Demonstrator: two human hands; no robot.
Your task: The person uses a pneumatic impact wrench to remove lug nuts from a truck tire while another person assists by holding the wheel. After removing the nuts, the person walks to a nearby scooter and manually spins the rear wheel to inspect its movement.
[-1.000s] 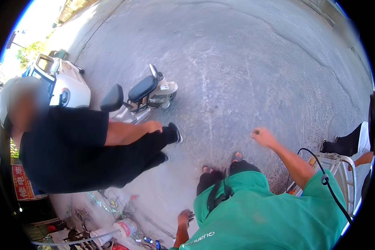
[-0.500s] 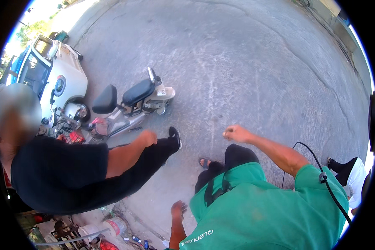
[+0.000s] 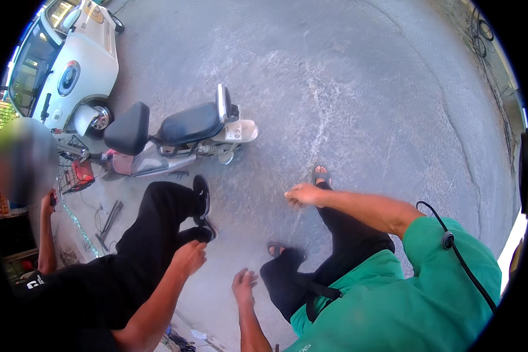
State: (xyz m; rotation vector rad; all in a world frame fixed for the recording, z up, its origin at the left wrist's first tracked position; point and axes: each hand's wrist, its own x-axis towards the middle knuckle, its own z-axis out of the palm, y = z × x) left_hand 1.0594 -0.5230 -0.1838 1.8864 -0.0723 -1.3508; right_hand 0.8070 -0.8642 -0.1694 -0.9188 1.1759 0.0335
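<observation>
My left hand (image 3: 244,284) hangs beside my dark trousers, its fingers slightly spread and nothing seen in it. My right hand (image 3: 302,195) is out in front of my right leg, fingers loosely bent, with no object visible between them; its fingertips are a little blurred. Neither hand touches anything. I wear a green shirt (image 3: 381,305), with a black cord (image 3: 460,261) running over the shoulder. My sandalled feet (image 3: 321,174) stand apart on the concrete. Ahead is a parked electric scooter (image 3: 188,126) with a black seat and a separate black backrest.
Close by at left stands a person in black (image 3: 152,234), one hand (image 3: 189,258) lowered and the other (image 3: 48,200) around something dark. A red basket (image 3: 76,176) is near the scooter's front. Behind it is a white car (image 3: 88,53). Hoses (image 3: 484,35) lie along the far-right wall.
My view has shifted toward the scooter, which looks larger. My right foot has come into view. The person in black has turned, and their raised second hand now shows.
</observation>
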